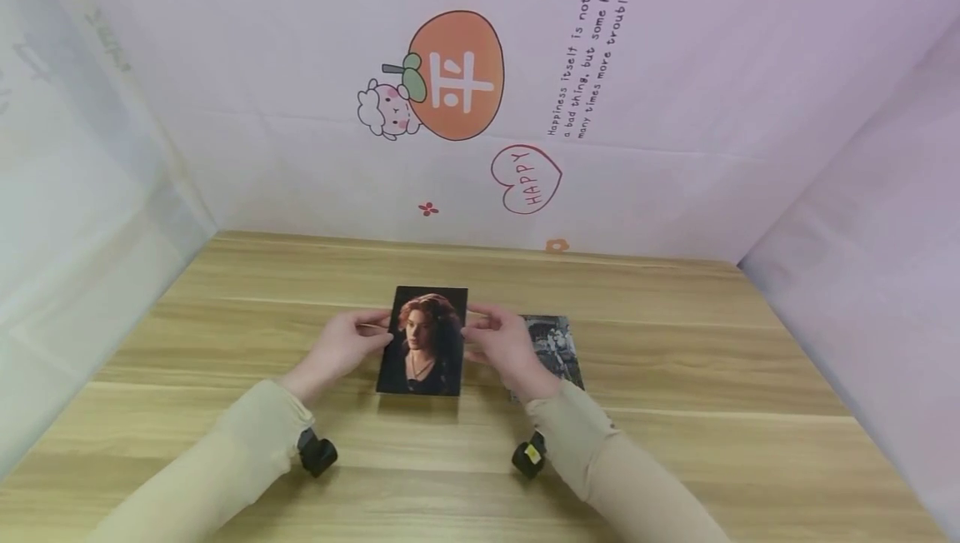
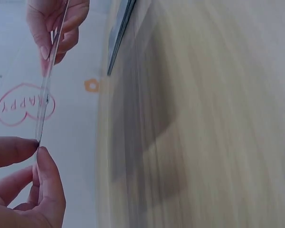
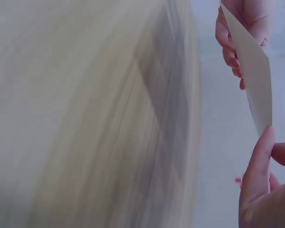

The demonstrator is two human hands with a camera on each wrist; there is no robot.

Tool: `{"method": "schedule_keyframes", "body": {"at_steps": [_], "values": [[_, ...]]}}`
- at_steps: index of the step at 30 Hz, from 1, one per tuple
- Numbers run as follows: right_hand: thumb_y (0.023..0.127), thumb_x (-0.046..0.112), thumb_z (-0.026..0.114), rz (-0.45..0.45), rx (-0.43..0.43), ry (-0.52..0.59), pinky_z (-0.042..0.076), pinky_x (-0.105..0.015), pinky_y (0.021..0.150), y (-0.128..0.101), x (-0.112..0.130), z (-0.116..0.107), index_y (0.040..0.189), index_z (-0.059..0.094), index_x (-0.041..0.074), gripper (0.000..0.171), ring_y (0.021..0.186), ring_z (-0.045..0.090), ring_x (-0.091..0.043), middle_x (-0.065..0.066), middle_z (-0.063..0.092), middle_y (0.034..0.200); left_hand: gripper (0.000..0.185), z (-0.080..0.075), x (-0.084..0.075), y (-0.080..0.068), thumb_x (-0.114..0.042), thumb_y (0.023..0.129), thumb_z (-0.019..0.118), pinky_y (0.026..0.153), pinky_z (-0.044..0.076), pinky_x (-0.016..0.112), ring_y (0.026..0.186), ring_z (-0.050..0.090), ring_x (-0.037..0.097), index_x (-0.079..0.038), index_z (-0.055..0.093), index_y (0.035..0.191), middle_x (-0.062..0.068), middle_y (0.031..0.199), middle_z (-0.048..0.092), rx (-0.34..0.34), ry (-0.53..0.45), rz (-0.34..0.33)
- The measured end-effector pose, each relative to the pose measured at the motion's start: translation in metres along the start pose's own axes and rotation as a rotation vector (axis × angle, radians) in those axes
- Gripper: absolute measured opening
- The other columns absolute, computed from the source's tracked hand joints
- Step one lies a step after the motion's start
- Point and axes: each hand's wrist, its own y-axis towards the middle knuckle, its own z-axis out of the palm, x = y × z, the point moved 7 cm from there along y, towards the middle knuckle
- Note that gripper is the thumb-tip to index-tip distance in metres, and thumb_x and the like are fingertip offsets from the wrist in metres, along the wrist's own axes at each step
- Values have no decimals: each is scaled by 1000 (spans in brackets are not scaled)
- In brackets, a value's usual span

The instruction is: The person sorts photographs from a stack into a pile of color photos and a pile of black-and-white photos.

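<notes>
A photo print (image 1: 422, 343) of a person in dark clothing is held above the table between both hands, its picture side facing up. My left hand (image 1: 345, 345) pinches its left edge between thumb and fingers. On the opposite edge, my right hand (image 1: 504, 345) pinches it the same way. The left wrist view shows the print nearly edge-on, and its plain pale back (image 3: 256, 76) appears in the right wrist view. Another dark grey picture print (image 1: 557, 347) lies on the table beside the right hand, partly covered by that hand and wrist; from the left wrist it looks like a thin stack.
The wood-grain table (image 1: 675, 343) reaches back to a white printed curtain (image 1: 652, 193) with cartoon drawings and lettering. Pale cloth hangs at both sides. A small black camera is strapped at each wrist.
</notes>
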Motion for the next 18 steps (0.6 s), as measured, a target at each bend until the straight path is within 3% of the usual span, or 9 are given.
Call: {"method": "schedule_keyframes", "body": {"at_steps": [10,18], "values": [[85,-9,57,17,22,68,60,-28,63,14,-6,56,127,54,-5,43,69,57,-10,-7,59,87,44,-45,23,-6,1,89,59,78,57,26,105,61,38,15,48,129,30,116,60,-2,111,16],[83,-11,57,64,16,57,57,-23,54,27,-23,90,122,59,-2,40,64,57,-10,-10,61,86,46,-69,40,-12,-2,88,60,71,54,17,100,64,35,16,47,128,32,116,60,15,191,-11]]}}
